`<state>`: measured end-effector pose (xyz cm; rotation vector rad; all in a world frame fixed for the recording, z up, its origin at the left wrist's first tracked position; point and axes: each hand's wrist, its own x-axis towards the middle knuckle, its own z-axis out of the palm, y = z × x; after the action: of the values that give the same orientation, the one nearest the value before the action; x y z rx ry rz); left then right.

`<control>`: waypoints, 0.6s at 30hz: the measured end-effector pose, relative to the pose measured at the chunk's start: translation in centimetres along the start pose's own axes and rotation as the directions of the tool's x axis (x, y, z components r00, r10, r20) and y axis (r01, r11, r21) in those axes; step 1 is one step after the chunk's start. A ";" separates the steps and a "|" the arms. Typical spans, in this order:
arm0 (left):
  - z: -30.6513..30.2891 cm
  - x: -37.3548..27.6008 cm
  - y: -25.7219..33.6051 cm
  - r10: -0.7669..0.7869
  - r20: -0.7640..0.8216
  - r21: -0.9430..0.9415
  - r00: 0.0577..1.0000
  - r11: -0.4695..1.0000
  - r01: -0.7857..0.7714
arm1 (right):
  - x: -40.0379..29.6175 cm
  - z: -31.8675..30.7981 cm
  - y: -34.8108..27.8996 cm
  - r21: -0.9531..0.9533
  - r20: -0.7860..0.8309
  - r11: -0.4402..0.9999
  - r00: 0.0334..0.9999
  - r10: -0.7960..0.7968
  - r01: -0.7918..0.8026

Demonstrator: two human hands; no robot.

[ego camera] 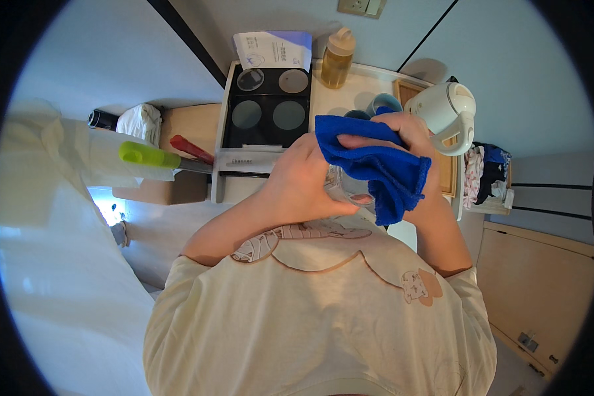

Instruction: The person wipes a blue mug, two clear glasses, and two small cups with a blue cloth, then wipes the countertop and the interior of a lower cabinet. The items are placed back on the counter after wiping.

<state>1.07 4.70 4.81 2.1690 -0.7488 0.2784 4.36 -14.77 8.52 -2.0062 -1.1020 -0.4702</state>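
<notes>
My left hand (302, 185) is closed around a clear glass (354, 188), which is tilted so its rim shows near my thumb. A blue cloth (391, 173) is gripped by my right hand (416, 138) and hangs over the glass, hiding part of it. Some of my right fingers show between the folds of the cloth. Just beyond my hands, two blue cups (386, 103) stand on the white tabletop, one partly hidden. To their right is a white electric kettle (443, 111) on a wooden tray (450, 173).
At the back stands a bottle of amber liquid (336, 62). Left of it, a white and purple packet (277, 49) leans by a black case with round compartments (270, 104). A green handle (148, 156) and a red one (192, 148) stick out past the table's left edge.
</notes>
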 end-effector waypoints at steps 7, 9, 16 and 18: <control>-0.3 0.2 -0.7 0.001 -0.107 -0.151 0.994 0.988 -0.017 | -0.2 -1.2 -2.4 -0.010 0.187 0.990 0.973 -0.137 0.141; -0.3 0.2 -0.4 -0.012 -0.093 -0.149 0.996 0.989 -0.002 | -0.2 -1.1 -2.2 -0.028 0.189 0.992 0.975 -0.120 0.127; 0.3 0.3 0.7 -0.065 -0.189 -0.169 0.980 0.985 0.033 | -0.9 -1.0 0.1 -0.025 -0.026 0.990 0.990 0.137 -0.138; 0.3 0.4 0.4 -0.066 -0.246 -0.155 0.967 0.987 0.028 | -1.8 -0.7 -0.1 0.135 -0.017 0.956 0.964 0.266 -0.262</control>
<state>1.10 4.11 5.00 1.9603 -0.5561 0.4473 3.30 -16.22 7.88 -1.9836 -0.8055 -0.2839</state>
